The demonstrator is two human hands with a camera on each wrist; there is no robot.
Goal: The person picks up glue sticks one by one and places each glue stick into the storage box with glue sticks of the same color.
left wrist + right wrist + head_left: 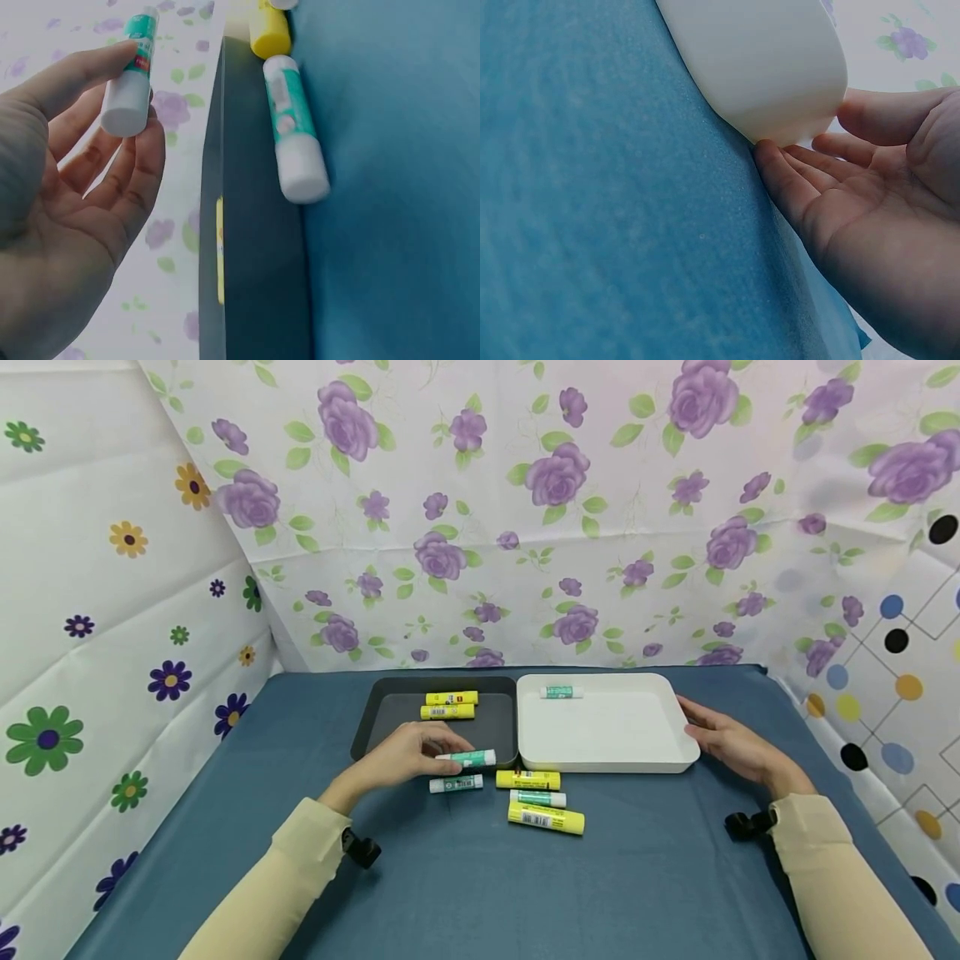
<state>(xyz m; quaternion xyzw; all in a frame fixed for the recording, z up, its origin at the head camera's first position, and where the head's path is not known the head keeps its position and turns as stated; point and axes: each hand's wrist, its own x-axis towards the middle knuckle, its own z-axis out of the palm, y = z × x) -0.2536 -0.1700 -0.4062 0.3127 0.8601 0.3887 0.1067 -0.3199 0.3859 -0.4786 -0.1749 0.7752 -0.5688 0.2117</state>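
My left hand (407, 752) pinches a teal-and-white glue stick (467, 758) between thumb and fingers, over the front edge of the dark grey tray (375, 727). Just below it, another teal glue stick (456, 784) lies on the cloth; the left wrist view shows this glue stick (295, 131) beside the tray wall. Two yellow glue sticks (447, 712) rest inside the dark tray. In the white tray (607, 727) lies one small teal glue stick (561, 692). My right hand (731, 745) touches that tray's right outer side with nearly straight fingers (787, 176).
In front of the trays, a yellow glue stick (528, 779), a teal one (537, 798) and a larger yellow one (546, 817) lie close together. The trays stand side by side on a blue cloth (600, 893). Flowered sheets (480, 527) hang behind.
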